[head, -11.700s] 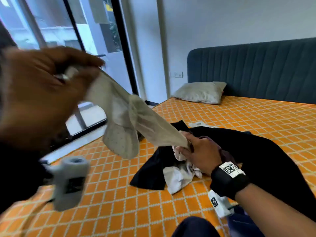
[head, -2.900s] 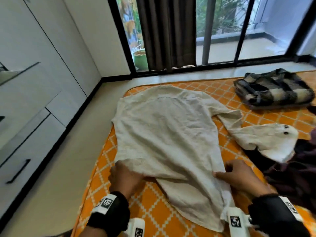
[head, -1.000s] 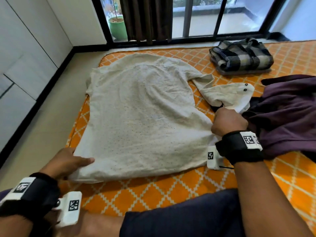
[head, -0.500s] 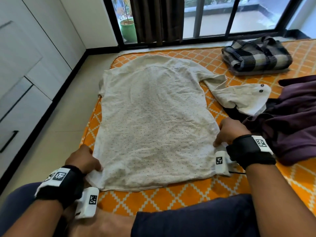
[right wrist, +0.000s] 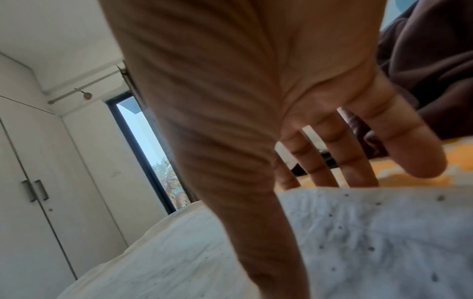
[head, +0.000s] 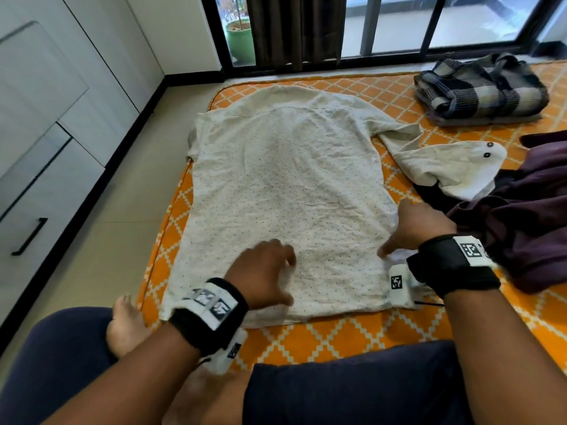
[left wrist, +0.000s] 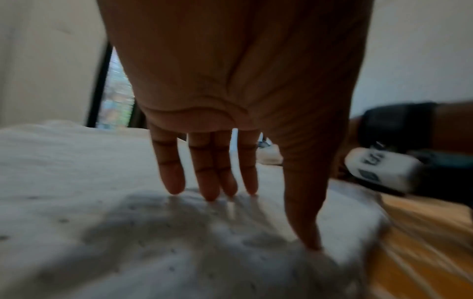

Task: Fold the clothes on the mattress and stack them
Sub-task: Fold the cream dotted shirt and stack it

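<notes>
White dotted shirt spread flat, back up, on the orange mattress, one sleeve bent out to the right. Left hand flat on the lower part of the shirt, fingers straight and spread, fingertips touching the cloth, gripping nothing. Right hand at the shirt's right edge, fingers extended past the hem, thumb on the fabric, nothing pinched. Folded plaid garment at the far right; purple clothes heaped beside the right hand.
</notes>
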`<state>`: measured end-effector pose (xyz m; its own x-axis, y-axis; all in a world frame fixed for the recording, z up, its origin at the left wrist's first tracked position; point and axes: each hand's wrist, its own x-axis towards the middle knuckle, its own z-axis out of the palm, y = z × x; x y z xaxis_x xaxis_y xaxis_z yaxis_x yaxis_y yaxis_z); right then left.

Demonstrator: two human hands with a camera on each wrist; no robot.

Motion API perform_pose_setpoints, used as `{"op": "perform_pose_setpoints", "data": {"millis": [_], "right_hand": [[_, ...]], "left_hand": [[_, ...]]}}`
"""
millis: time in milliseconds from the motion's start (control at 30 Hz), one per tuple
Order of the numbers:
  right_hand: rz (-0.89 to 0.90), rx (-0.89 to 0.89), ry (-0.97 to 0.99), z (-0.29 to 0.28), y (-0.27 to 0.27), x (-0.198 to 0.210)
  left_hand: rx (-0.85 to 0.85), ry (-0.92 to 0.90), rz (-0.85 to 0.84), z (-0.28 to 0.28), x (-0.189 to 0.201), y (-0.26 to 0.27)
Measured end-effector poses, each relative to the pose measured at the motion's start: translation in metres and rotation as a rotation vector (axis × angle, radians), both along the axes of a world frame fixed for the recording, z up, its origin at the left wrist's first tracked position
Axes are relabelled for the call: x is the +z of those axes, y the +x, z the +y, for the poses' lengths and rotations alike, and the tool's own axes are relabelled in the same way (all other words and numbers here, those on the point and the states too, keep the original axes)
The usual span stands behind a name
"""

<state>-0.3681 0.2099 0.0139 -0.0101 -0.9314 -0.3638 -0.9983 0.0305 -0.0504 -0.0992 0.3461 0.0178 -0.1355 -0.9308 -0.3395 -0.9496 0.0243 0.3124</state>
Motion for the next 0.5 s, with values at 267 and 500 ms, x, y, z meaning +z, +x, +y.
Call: {"op": "perform_pose_setpoints", "data": {"millis": [267, 500], "right_hand": [[-0.029, -0.065, 0.129, -0.004, -0.012, 0.003], [0.045, 0.016, 0.035, 0.005, -0.019, -0.002]], "left_hand": [[-0.347, 0.022, -0.079, -0.012, -0.019, -0.048], [-0.411, 0.144, -0.099, -0.006, -0.016, -0.05]]}}
